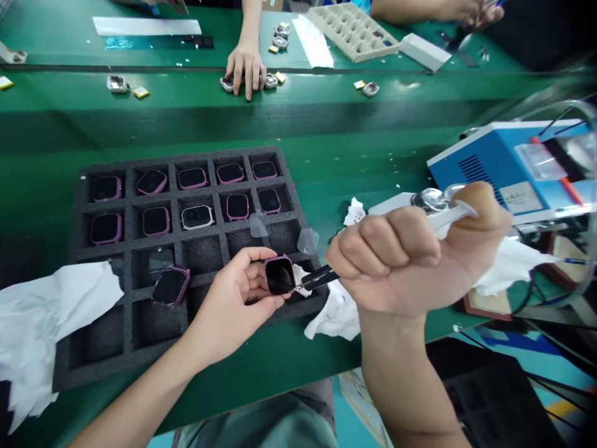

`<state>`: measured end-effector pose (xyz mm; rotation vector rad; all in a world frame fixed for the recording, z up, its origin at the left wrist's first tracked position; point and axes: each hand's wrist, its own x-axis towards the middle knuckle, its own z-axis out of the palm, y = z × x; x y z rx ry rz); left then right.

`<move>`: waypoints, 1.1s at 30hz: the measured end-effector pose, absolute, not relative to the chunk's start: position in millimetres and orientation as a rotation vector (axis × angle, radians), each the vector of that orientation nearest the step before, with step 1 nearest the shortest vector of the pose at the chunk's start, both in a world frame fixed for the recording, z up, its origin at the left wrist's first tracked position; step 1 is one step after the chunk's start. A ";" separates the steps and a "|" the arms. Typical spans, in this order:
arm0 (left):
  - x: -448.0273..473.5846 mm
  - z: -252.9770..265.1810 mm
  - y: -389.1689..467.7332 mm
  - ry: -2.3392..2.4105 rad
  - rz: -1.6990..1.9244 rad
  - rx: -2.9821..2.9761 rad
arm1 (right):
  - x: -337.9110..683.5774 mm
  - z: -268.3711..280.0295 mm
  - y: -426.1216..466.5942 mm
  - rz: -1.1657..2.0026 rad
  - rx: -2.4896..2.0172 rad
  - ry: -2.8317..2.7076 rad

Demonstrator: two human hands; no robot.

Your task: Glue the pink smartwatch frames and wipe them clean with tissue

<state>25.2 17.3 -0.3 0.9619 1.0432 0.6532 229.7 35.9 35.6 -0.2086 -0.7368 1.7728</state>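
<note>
My left hand (242, 292) holds a smartwatch case (279, 275) with a purple frame and dark screen, fingers around its left side and thumb below. In my right hand (410, 261) is a black syringe (319, 278) with a white top end, my thumb bent over that end. Its thin tip meets, or comes very close to, the lower right corner of the watch. Both hands are above the right front of a dark foam tray (200, 252). Several purple-framed watches and one pale-framed watch (196, 217) sit in its compartments; another purple watch (170, 286) lies tilted there.
White cloth (60, 298) covers the tray's left front; crumpled tissue (336, 314) lies right of it. A blue machine (508, 168) stands at right. Across the bench, another person's hand (247, 65) touches small metal watch parts, near a beige compartment tray (353, 31).
</note>
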 end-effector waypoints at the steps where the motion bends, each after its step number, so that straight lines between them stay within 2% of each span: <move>1: 25.1 0.0 17.6 1.044 0.653 0.960 | 230.1 35.1 35.9 1.772 -0.202 -0.736; 10: 24.7 -0.1 17.9 1.048 0.648 0.959 | 241.1 26.3 48.7 1.835 -0.058 -0.900; 19: 24.1 1.6 19.1 1.042 0.652 0.958 | 241.5 29.2 42.0 1.799 -0.103 -0.756; 33: 22.6 -10.2 12.2 0.981 0.628 1.100 | 236.2 14.5 51.3 1.459 -0.091 -0.610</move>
